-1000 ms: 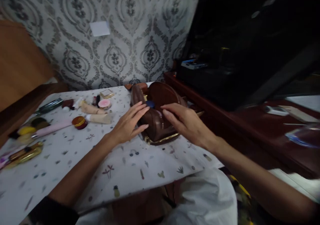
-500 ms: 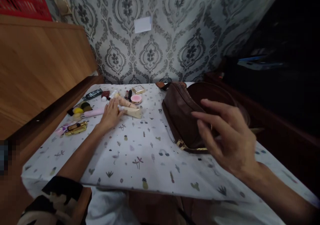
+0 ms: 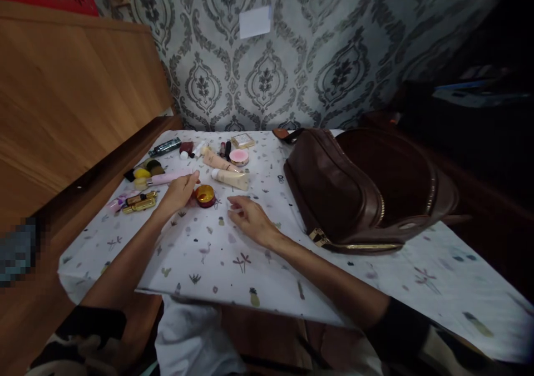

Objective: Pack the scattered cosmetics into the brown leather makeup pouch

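My left hand (image 3: 179, 193) rests low over the table, fingers stretched out, close along the left side of a small amber jar (image 3: 205, 196) with a gold-coloured top. Whether it touches the jar I cannot tell. To the right of the jar is my right hand (image 3: 252, 220), its fingers slightly bent and apart, holding nothing. Just behind the jar lie a cream tube (image 3: 230, 179) and a peach tube (image 3: 219, 161). A pink-handled item (image 3: 171, 177) lies partly behind my left hand. The brown leather bag (image 3: 329, 192) stands unzipped at right.
Gold tubes (image 3: 140, 202), brushes (image 3: 146, 170), a pink compact (image 3: 239, 157), a gold-edged case (image 3: 242, 141) and a dark packaged item (image 3: 165, 147) lie on the patterned tablecloth (image 3: 233, 270). A wooden cabinet (image 3: 83, 75) borders the left, a papered wall the back.
My right hand has moved left from in front of the bag to beside the jar. The amber jar now shows beside my left hand. The view has shifted slightly.
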